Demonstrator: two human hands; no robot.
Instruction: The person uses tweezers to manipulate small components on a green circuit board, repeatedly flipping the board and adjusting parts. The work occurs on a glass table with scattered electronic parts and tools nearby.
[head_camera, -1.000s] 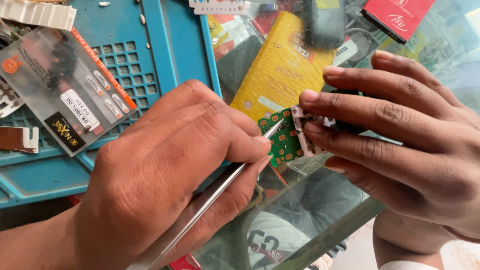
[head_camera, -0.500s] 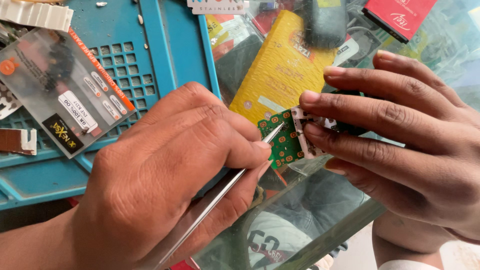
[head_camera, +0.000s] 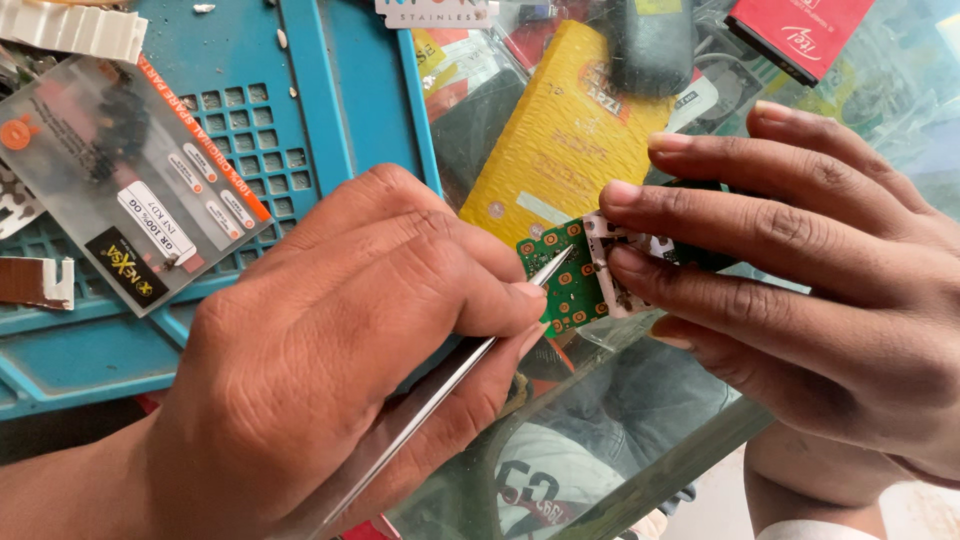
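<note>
My left hand (head_camera: 330, 370) is closed around thin metal tweezers (head_camera: 440, 390), whose tip touches a small green circuit board (head_camera: 565, 285) with gold contact pads. My right hand (head_camera: 800, 290) holds that board from the right, its fingers laid across the board's white part (head_camera: 620, 270). Both hands hover over a glass counter top (head_camera: 660, 470), near its edge.
A blue plastic work mat (head_camera: 330, 110) with a grid section lies at the left, bearing a clear spare-part packet (head_camera: 130, 200) and white strips (head_camera: 70, 30). Under the glass lie a yellow package (head_camera: 570, 130), a red box (head_camera: 800, 35) and a dark device (head_camera: 650, 45).
Barely anything differs: the tweezers' tip stays at the green board, and both hands keep their places with only slight shifts.
</note>
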